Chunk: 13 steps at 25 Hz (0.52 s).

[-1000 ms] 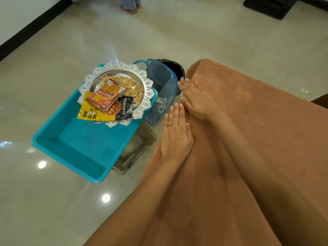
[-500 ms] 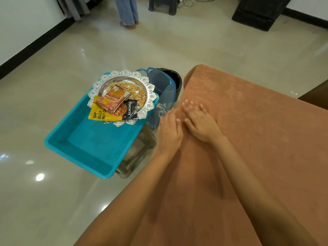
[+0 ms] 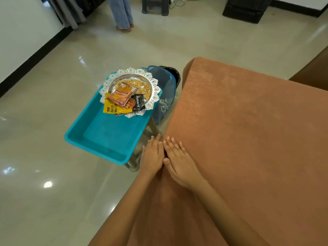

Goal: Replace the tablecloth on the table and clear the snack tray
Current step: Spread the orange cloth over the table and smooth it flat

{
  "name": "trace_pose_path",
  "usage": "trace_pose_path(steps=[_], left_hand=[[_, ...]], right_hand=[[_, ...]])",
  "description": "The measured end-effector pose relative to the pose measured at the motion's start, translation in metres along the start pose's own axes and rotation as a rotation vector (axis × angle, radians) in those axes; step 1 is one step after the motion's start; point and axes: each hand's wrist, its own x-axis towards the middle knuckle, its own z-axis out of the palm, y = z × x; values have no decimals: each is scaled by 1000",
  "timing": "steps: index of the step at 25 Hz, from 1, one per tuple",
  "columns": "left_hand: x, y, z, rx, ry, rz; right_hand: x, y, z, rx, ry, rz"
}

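Observation:
An orange-brown tablecloth covers the table on the right and hangs over its left edge. My left hand and my right hand lie flat side by side on the cloth at that left edge, fingers straight, holding nothing. To the left a silver snack tray with a scalloped rim holds loose nuts, an orange packet, a yellow packet and a black almonds packet.
The snack tray rests on the far end of a turquoise plastic tub set on a low stool. A blue bin and a black bin stand between tub and table. A person's legs stand far back on the glossy tiled floor.
Both hands have slid along the cloth's left edge toward me, staying flat and close together. The view has lifted, showing more of the room.

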Motion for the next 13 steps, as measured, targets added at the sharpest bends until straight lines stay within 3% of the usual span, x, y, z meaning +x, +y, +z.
trace_pose_path(steps=[2, 3, 6, 8, 13], left_hand=[[2, 8, -14, -105, 128, 25], [1, 15, -18, -67, 128, 142], [-3, 35, -15, 283, -140, 483], [-1, 30, -4, 457, -258, 491], [-2, 18, 2, 546, -205, 509]], right_hand=[[-27, -19, 10, -70, -83, -148], [-37, -23, 13, -110, -97, -181], [-46, -31, 14, -89, -56, -75], [-63, -52, 23, -90, -45, -118], [-163, -136, 78, -63, -152, -386]])
